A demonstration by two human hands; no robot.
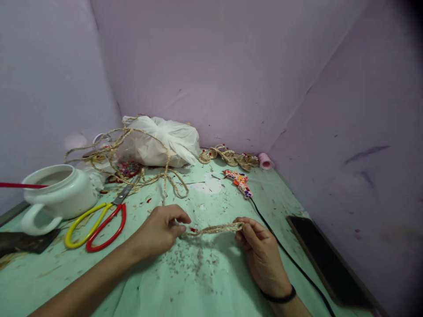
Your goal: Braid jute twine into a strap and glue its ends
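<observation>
My left hand [161,230] and my right hand [258,247] hold a short piece of braided straw rope [214,229] stretched between them just above the green table [185,281]. The left fingers pinch its left end, where a small red bit shows. Thumb and fingers of the right hand pinch the right end. A black band circles my right wrist. Fine straw crumbs lie under the braid.
Scissors with one yellow and one red handle [99,222] lie left of my hand. A white jug [56,193] with a red stick stands far left. Behind are loose braided rope [132,154], a white plastic bag [161,141], small straw sandals [228,156], a pink spool [265,161], a glue gun [239,182], its cable and a phone [327,259].
</observation>
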